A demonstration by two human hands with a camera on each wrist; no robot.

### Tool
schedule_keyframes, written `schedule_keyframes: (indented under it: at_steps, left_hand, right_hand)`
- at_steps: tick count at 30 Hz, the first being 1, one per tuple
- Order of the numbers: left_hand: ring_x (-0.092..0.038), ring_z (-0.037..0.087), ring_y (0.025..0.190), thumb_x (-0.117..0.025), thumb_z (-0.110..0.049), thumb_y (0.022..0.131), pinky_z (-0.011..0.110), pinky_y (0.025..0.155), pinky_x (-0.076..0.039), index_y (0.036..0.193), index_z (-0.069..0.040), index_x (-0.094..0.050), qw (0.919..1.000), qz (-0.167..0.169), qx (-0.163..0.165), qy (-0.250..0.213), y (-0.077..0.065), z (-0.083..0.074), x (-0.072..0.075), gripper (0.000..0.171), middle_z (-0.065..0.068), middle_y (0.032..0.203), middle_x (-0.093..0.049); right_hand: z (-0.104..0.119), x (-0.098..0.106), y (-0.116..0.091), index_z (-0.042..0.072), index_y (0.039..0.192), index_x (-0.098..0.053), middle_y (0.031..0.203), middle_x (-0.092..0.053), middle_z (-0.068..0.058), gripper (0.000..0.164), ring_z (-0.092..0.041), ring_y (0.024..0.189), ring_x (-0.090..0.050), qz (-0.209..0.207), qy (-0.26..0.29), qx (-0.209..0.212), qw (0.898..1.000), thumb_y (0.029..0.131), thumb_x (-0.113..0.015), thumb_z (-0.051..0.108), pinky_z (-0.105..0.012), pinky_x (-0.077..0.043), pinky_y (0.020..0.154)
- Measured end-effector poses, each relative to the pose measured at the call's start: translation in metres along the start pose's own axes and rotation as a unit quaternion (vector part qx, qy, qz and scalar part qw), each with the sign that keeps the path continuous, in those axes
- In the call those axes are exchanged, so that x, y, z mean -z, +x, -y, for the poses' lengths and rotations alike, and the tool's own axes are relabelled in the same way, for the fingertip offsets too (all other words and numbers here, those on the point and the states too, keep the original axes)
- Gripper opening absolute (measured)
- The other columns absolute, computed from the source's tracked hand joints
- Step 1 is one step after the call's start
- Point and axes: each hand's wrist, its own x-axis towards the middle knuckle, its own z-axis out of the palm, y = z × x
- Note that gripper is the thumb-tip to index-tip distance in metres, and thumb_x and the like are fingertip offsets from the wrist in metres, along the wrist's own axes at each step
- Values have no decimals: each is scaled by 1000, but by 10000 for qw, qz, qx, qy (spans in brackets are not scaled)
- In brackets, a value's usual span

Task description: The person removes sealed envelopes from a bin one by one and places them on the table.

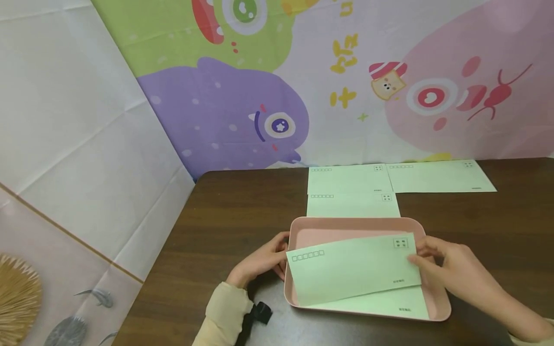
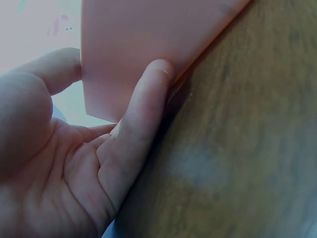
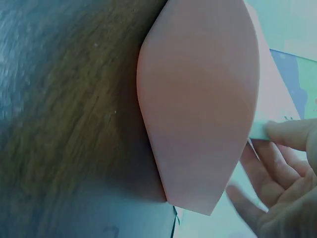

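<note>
A pink tray point(image 1: 439, 302) stands on the table near its front. My left hand point(image 1: 261, 262) grips the tray's left side, with its thumb at the rim and a finger against the outer wall point(image 2: 129, 39). Between thumb and fingers, my right hand point(image 1: 459, 274) pinches the right edge of a pale green envelope point(image 1: 355, 269). This envelope is tilted over the tray, its left corner overlapping the rim by my left thumb. Beneath it, a second pale green envelope point(image 1: 389, 305) lies in the tray, mostly hidden.
Behind the tray, pale green envelopes lie on the dark wooden table point(image 1: 216, 216): one at back left point(image 1: 348, 180), one at back right point(image 1: 441, 178), another point(image 1: 352, 205) partly covered by the tray. A cartoon-printed cloth point(image 1: 337, 129) rises at the table's back edge.
</note>
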Motion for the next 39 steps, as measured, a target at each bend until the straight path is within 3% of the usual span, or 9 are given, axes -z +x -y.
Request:
schedule_keyframes:
  at_steps: [5, 12, 16, 20, 25, 28, 33, 39]
  left_hand:
    - [-59, 17, 56, -52, -20, 90, 33, 55, -55, 138, -9, -27, 10000, 71, -32, 58, 0, -1, 0, 55, 9, 89, -53]
    - [-60, 19, 55, -54, -23, 90, 34, 56, -56, 137, -12, -28, 10000, -24, 87, 11, 1, 4, -1, 55, 11, 90, -54]
    - [-60, 18, 55, -55, -23, 89, 34, 56, -56, 136, -11, -29, 10000, -19, 55, 18, 2, 6, -2, 55, 11, 91, -55]
    - [-59, 18, 55, -55, -23, 88, 35, 55, -56, 136, -12, -30, 10000, -35, 27, 33, 3, 6, -1, 55, 11, 90, -55]
    - [-59, 20, 55, -52, -20, 88, 35, 54, -55, 137, -13, -29, 9999, -97, 99, 89, 3, 4, -1, 54, 10, 87, -54]
    - [-59, 20, 56, -51, -19, 87, 35, 54, -55, 137, -12, -28, 9999, -91, 126, 77, 2, 3, -2, 55, 11, 89, -54]
    - [-59, 19, 55, -52, -19, 87, 35, 55, -55, 135, -11, -29, 9999, -23, 103, -1, 1, 5, -3, 54, 12, 91, -53]
    - [-59, 19, 54, -53, -19, 86, 35, 54, -55, 134, -11, -31, 10000, -69, 18, 3, 3, 5, -2, 53, 12, 91, -54]
  right_hand:
    - [-4, -4, -2, 18, 90, -58, 88, -67, 1, 12, 8, 79, -57, -258, 328, 336, 9986, 84, -64, 9, -9, -46, 62]
    - [-7, -13, -4, 6, 95, -49, 89, -60, -5, 23, 4, 76, -52, -268, 591, 352, 9973, 80, -62, -5, -9, -44, 61]
    - [-7, -15, -5, 7, 95, -52, 88, -63, -4, 23, 4, 76, -55, -183, 641, 206, 9976, 78, -64, -3, -14, -48, 61]
    - [-7, -15, -5, 11, 96, -54, 87, -65, -2, 21, 5, 77, -57, -221, 568, 324, 9976, 80, -64, 1, -15, -48, 61]
    - [-6, -13, -6, 8, 109, -46, 99, -64, -11, 25, 5, 80, -54, -216, 666, 429, 9966, 87, -57, 3, -10, -42, 59]
    - [-5, -12, -6, 6, 112, -41, 96, -62, -13, 24, 4, 72, -54, -190, 735, 402, 9963, 90, -52, 3, -14, -41, 54]
    - [-6, -12, -5, 4, 107, -41, 78, -54, -1, 17, -1, 54, -48, -209, 827, 386, 9956, 92, -47, 2, -20, -38, 46]
    - [-10, -8, -3, 5, 111, -43, 78, -58, 2, 16, -8, 47, -52, -100, 1153, -24, 9933, 95, -44, 12, -23, -39, 43]
